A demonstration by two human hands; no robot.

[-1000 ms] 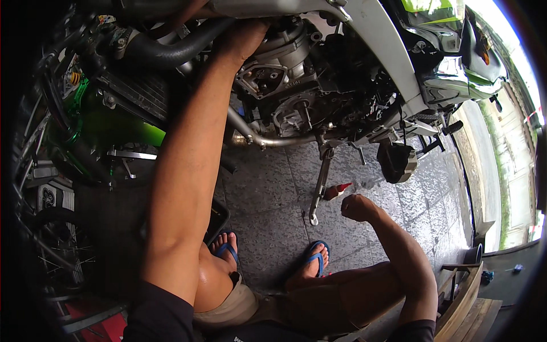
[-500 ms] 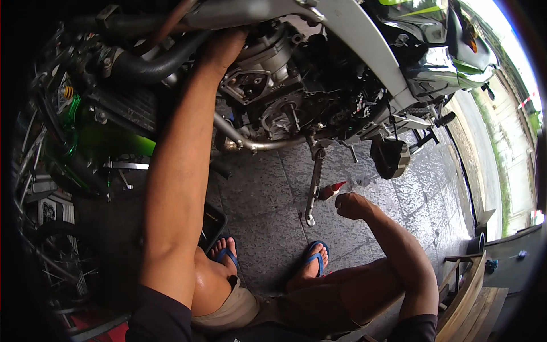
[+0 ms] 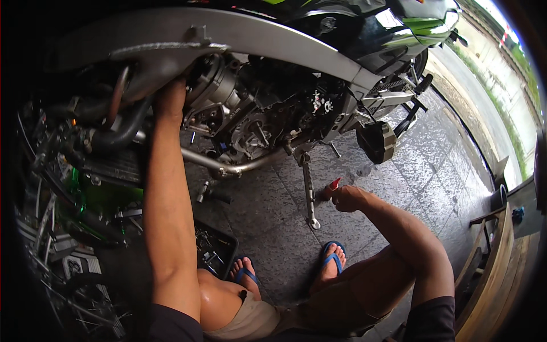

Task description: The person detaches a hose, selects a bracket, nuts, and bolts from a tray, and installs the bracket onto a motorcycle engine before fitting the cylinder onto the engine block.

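Note:
My left hand (image 3: 171,101) reaches up under the silver frame beam (image 3: 268,35) of a motorcycle, beside the engine's cylinder (image 3: 213,85). Its fingers are hidden behind the frame and engine parts. Lower on the engine, a side opening shows a shaft (image 3: 259,132). My right hand (image 3: 348,199) is closed in a fist to the right of the side stand (image 3: 309,191); what it holds, if anything, is hidden. Just beyond its knuckles is a small bottle with a red pointed tip (image 3: 335,184). I cannot tell whether hand and bottle touch.
A black tray (image 3: 231,248) with several metal tools lies by my left foot. Near it, a dark-handled tool (image 3: 216,195) rests on the grey tiles (image 3: 262,211). Green bodywork (image 3: 108,199) and loose parts crowd the left. A wooden bench (image 3: 496,268) stands at right.
The view has shifted, so the engine and my left arm sit further left and more of the tool tray shows. My left hand remains inside the motorcycle; my right hand stays closed.

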